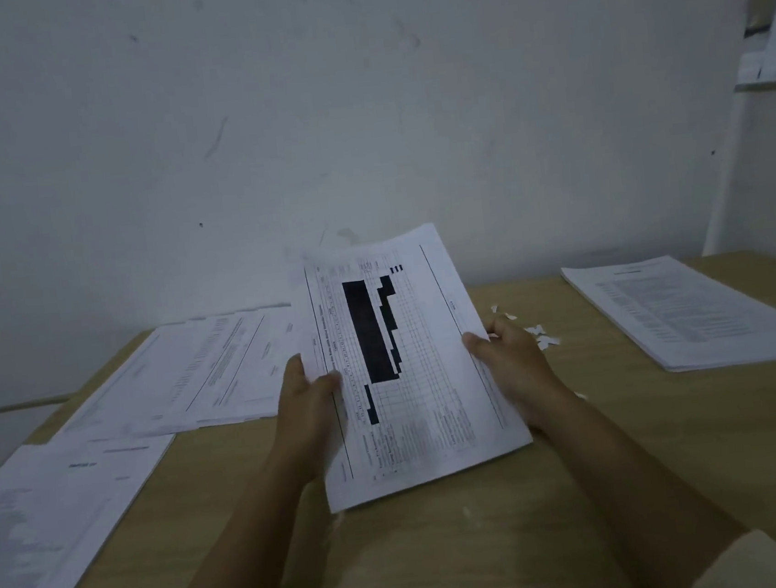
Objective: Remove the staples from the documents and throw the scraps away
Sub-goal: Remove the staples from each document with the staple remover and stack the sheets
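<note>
I hold a printed document (pixel 427 385) with a table and black bars tilted up above the wooden table (pixel 451 550). My left hand (pixel 308 398) grips its left edge, thumb on the front. My right hand (pixel 510 362) grips the right edge, thumb on the front and fingers behind. Small white paper scraps (pixel 541 337) lie on the table just right of my right hand. I can make out no staple in this dim view.
A thick stack of printed pages (pixel 694 309) lies at the right. Several sheets (pixel 202 370) are spread at the back left, and another document (pixel 51 520) lies at the near left. A white wall rises behind the table.
</note>
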